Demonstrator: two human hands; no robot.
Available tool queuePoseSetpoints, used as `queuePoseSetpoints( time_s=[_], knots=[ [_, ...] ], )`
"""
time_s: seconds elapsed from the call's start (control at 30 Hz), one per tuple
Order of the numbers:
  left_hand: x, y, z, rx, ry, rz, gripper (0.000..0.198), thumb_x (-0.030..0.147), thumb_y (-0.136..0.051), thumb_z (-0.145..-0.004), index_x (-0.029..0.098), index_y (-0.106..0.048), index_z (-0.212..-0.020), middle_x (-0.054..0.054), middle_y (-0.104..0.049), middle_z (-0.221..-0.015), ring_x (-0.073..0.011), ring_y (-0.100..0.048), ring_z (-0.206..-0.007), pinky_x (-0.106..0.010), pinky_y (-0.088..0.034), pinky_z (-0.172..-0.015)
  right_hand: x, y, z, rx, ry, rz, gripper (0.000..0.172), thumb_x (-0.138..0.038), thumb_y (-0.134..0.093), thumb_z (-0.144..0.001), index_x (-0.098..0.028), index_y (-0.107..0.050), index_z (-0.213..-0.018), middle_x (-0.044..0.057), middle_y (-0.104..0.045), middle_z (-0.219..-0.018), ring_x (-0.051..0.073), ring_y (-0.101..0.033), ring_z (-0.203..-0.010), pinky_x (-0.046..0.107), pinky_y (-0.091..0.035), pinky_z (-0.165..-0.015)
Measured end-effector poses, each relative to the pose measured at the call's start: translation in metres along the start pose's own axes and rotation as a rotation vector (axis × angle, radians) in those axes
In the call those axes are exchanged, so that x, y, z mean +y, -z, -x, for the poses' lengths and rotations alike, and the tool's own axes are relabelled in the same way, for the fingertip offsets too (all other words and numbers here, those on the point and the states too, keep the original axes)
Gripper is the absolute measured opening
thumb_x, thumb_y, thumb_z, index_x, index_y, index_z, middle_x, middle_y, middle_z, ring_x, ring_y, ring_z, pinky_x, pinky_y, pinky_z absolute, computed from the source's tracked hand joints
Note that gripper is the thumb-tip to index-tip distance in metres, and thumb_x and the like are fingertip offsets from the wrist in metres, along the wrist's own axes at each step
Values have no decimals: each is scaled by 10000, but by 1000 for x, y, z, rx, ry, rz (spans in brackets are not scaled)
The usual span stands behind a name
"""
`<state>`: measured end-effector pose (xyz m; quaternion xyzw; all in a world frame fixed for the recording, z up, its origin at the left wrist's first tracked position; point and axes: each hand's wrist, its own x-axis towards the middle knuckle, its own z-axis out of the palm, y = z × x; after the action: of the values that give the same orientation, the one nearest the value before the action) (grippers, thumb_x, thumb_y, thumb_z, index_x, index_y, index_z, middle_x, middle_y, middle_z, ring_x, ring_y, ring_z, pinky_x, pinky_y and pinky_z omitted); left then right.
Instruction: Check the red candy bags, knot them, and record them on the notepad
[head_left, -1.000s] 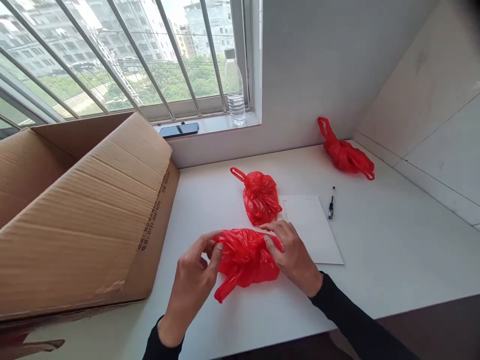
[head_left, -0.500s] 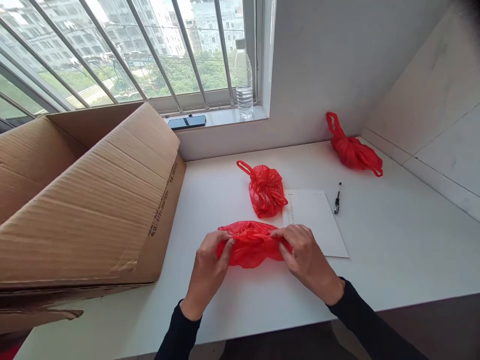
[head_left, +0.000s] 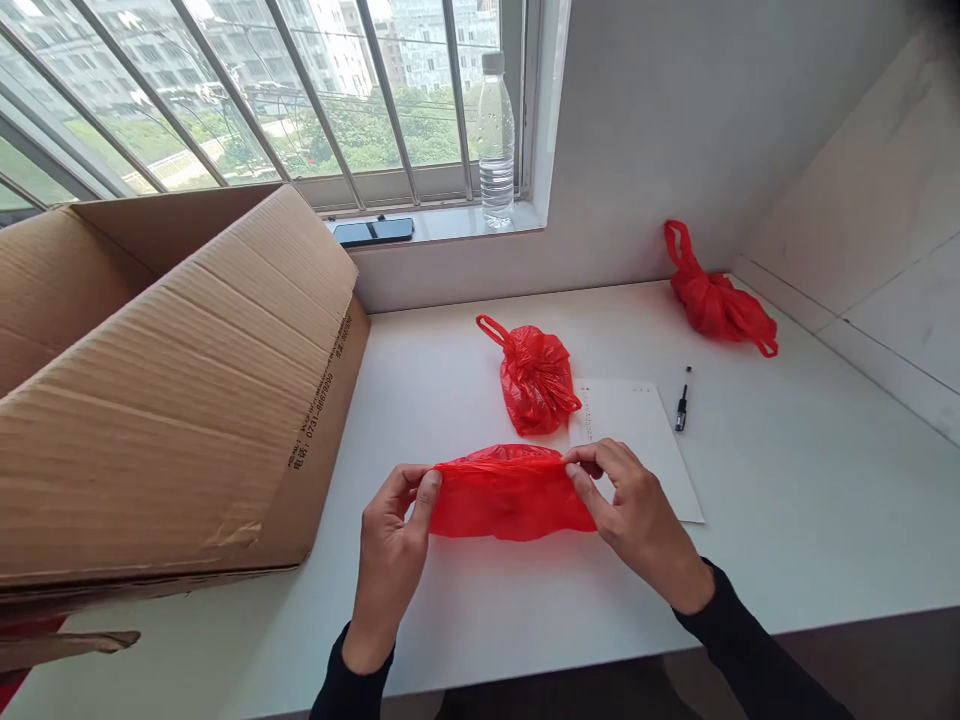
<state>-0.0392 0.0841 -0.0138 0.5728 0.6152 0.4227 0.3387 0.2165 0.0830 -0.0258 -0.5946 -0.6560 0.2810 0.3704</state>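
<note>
A red plastic bag (head_left: 510,502) is stretched between my two hands above the white table, its upper edge pulled nearly straight. My left hand (head_left: 397,525) pinches the bag's left end between thumb and fingers. At the other end, my right hand (head_left: 626,500) pinches the upper right corner. What lies inside the bag, if anything, cannot be seen. Just behind it sits a knotted red bag (head_left: 535,380) with one handle loop sticking up to the left. A sheet of white paper (head_left: 637,430) lies partly beneath that knotted bag and behind my right hand.
A large open cardboard box (head_left: 195,400) fills the left side. Another tied red bag (head_left: 720,300) rests at the back right, near a black pen (head_left: 682,408). On the windowsill are a water bottle (head_left: 496,150) and a phone (head_left: 373,231). The white table (head_left: 810,500) ends in front of me.
My hands have moved apart, my left to the left and my right slightly to the right. The bag's bunched upper edge is now pulled taut. The view has shifted slightly.
</note>
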Motion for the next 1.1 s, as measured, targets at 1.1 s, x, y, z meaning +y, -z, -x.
queuePoseSetpoints(
  time_s=[1.1],
  knots=[
    [47, -20, 51, 2, -102, 63, 498, 293, -770, -827, 319, -570, -1282, -60, -647, -1237, -249, -652, -1129, -345, -569, -953, -54, -19, 26, -335, 395, 96, 259, -72, -475, -929, -203, -611, -1106, 67, -691, -999, 250, -640, -881, 421, -570, -735]
  ],
)
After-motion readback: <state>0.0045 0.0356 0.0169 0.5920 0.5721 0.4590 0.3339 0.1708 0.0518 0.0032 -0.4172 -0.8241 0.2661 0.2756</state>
